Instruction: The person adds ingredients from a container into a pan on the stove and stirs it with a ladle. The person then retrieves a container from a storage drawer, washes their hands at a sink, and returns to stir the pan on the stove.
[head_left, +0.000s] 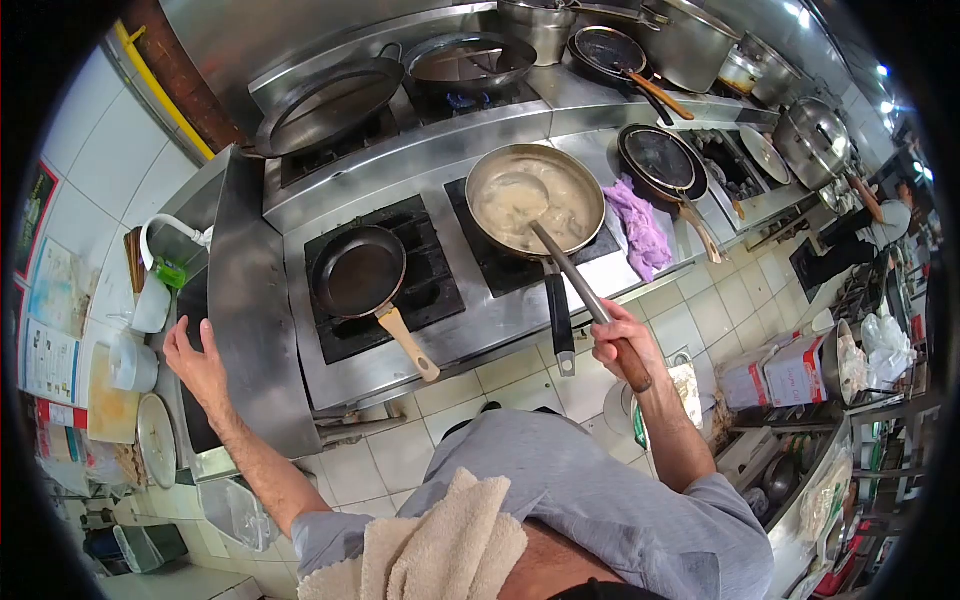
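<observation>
My right hand (625,340) is closed round the handle of a long ladle (575,268). The ladle's bowl rests in a creamy, lumpy sauce (565,205) inside a deep pan (480,165) on the right front burner. That pan's black handle (558,310) points toward me, untouched. My left hand (197,365) is raised at the left with its fingers apart and nothing in it, near the steel side panel (250,300) of the stove. Between my hands, a small dark frying pan (358,270) with a pale wooden handle sits on the left front burner.
Two large woks (330,105) stand on the back burners, a blue flame under the right one. A purple cloth (640,225) lies right of the sauce pan, beside stacked pans (660,158). Pots line the back right. Another person (880,225) stands far right.
</observation>
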